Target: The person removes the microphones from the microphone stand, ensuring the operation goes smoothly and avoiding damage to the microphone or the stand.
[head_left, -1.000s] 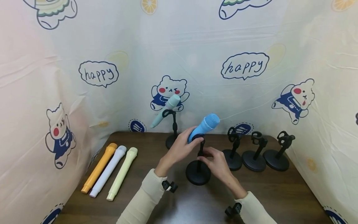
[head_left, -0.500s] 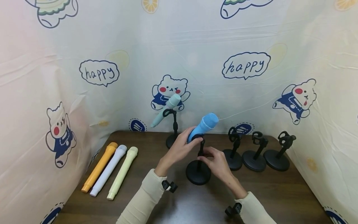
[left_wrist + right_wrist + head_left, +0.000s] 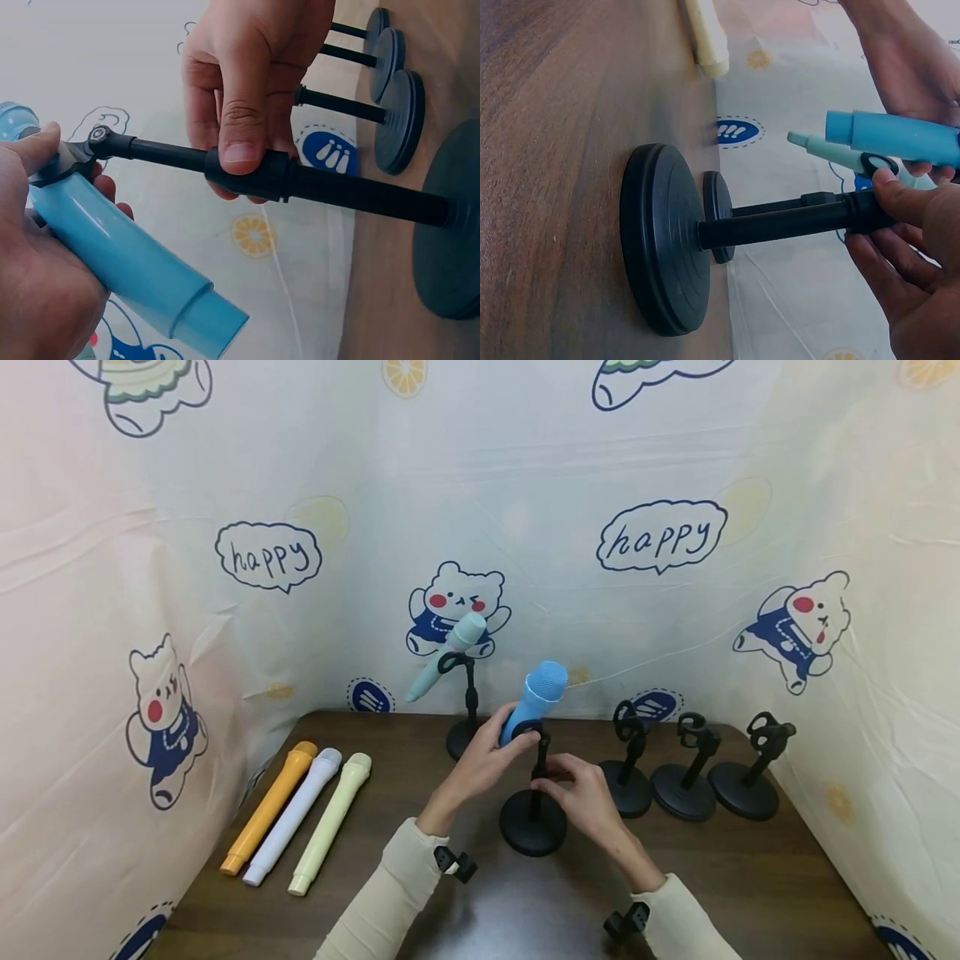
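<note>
A blue microphone sits tilted in the clip of a black desktop stand. My left hand grips the microphone and the clip, its thumb across the clip in the left wrist view. Lower down, my right hand pinches the collar on the stand's pole between thumb and fingers. The stand's round base rests on the table. In the right wrist view, the microphone's tail end sticks out past my left hand, and its head is out of frame.
Behind stands another stand bearing a mint-green microphone. At left lie orange, white and pale yellow microphones. Three black stands with bare clips line the right side. A printed cloth surrounds the table.
The blue microphone's head has swung to the left, so it stands more upright, with my left hand turning along. My right hand keeps its place on the pole.
</note>
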Motion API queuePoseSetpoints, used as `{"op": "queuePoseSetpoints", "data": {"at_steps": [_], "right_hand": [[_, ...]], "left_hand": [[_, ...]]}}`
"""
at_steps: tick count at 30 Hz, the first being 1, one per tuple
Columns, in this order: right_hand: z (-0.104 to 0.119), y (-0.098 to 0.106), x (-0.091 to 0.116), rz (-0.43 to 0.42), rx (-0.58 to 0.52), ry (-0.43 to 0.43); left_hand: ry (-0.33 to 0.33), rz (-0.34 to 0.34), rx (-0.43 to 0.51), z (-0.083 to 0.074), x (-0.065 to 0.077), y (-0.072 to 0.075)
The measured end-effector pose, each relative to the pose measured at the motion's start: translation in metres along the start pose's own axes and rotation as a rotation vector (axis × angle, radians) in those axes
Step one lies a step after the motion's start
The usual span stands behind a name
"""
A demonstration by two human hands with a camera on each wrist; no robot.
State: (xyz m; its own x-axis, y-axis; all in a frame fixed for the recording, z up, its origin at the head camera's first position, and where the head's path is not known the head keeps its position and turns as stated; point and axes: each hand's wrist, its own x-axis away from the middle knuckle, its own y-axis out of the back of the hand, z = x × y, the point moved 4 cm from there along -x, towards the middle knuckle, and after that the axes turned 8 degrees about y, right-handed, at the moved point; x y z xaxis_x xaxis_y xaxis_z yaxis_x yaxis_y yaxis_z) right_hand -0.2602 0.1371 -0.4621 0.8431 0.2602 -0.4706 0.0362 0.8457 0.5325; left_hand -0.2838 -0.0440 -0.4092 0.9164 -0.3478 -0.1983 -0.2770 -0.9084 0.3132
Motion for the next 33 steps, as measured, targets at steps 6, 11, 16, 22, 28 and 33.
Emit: {"op": "queuePoseSetpoints", "data": {"at_steps": [6,11,16,22,28,33], "right_hand": [[-0.001,0.0,0.0,0.006,-0.008,0.0],[0.0,0.001,0.0,0.01,-0.011,-0.008],[0.0,0.001,0.0,0.0,-0.008,-0.004],[0.001,0.001,0.0,-0.016,0.005,-0.004],[0.001,0.0,0.0,-0.02,0.005,-0.007],[0.002,0.0,0.0,-0.021,0.0,-0.012]], "left_hand": [[0.023,0.018,0.119,0.01,-0.001,-0.003],[0.04,0.024,0.195,0.018,-0.001,-0.006],[0.049,0.029,0.265,0.024,0.0,-0.01],[0.03,0.02,0.364,0.025,0.001,-0.015],[0.026,0.032,0.432,0.029,0.001,-0.017],[0.009,0.035,0.431,0.029,0.001,-0.017]]}}
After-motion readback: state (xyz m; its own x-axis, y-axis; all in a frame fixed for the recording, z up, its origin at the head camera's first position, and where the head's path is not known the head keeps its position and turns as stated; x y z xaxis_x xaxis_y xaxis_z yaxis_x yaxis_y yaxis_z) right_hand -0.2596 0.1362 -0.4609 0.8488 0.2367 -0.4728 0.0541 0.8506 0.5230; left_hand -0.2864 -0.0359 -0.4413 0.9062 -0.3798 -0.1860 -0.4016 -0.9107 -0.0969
